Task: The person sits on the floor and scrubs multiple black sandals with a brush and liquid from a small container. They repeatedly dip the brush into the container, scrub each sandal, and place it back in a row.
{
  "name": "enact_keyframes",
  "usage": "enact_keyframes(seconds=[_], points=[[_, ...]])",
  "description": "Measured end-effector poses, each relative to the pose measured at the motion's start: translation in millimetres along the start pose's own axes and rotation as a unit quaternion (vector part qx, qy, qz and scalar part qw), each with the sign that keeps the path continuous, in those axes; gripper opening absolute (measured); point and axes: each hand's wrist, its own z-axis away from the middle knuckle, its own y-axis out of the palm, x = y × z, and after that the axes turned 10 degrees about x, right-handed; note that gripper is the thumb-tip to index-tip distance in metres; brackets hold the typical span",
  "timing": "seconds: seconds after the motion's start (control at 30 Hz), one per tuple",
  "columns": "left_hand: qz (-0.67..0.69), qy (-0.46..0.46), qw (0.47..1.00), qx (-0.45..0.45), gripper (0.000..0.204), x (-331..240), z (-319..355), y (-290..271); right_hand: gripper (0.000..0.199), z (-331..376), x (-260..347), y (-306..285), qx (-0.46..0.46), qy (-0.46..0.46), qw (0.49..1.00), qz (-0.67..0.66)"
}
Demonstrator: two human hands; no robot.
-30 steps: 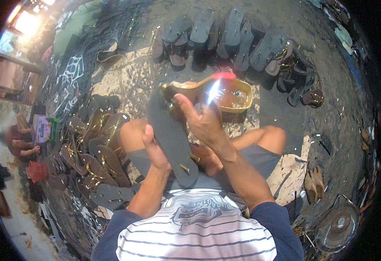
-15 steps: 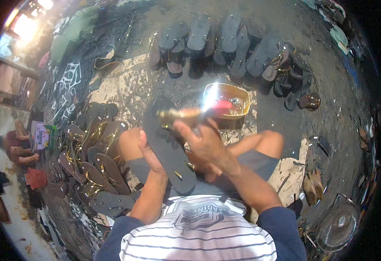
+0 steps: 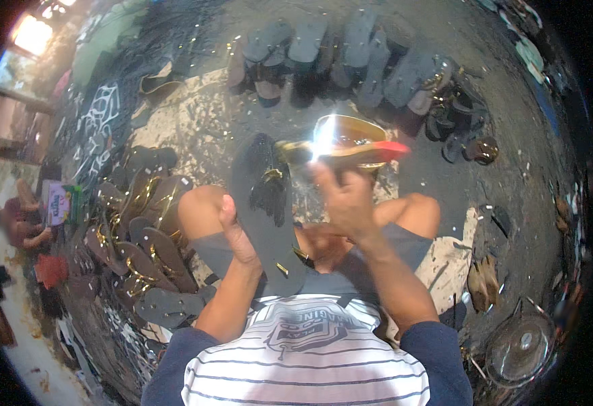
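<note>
My left hand (image 3: 238, 237) is closed on the edge of a dark sandal sole (image 3: 259, 210), holding it upright over my lap. A wet, darker patch shows on the sole's upper half, and small gold strap ends poke out of it. My right hand (image 3: 347, 203) is closed on a brush (image 3: 384, 151) with a red handle end and a yellowish head, both smeared by motion. The brush hangs across the near side of a yellow tub (image 3: 365, 130) of shiny amber liquid, apart from the sole. Bright glare hides part of brush and tub.
Dark soles (image 3: 308, 40) stand in a row on the far side. Sandals with gold straps (image 3: 149, 254) lie heaped at my left. A small dark bowl (image 3: 482, 150) and a round fan guard (image 3: 521, 348) are on the right. Another person (image 3: 19, 222) is at far left.
My right hand has moved the brush away from the sole, rightward and up to the tub. The wet patch on the sole is now uncovered. My left hand keeps its hold.
</note>
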Motion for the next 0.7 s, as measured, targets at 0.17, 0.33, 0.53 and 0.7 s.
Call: enact_keyframes(seconds=[0.17,0.33,0.53,0.7], points=[[0.019,-0.019,0.998,0.062,0.077,3.8,-15.8,8.8,0.032,32.4,-17.1,28.4,0.029,-0.202,0.974,0.1],[-0.029,-0.051,0.998,0.015,0.08,20.8,-9.8,5.8,0.028,-27.7,-24.1,0.2,-0.007,-0.196,0.962,0.192],[0.037,-0.134,0.989,0.055,0.093,14.7,29.8,-42.4,0.031,-74.3,-99.8,-69.9,-0.016,-0.063,0.944,0.322],[-0.098,-0.186,0.978,-0.005,0.092,25.8,87.9,-38.4,0.031,-88.8,-133.1,-92.7,-0.069,-0.039,0.91,0.406]])
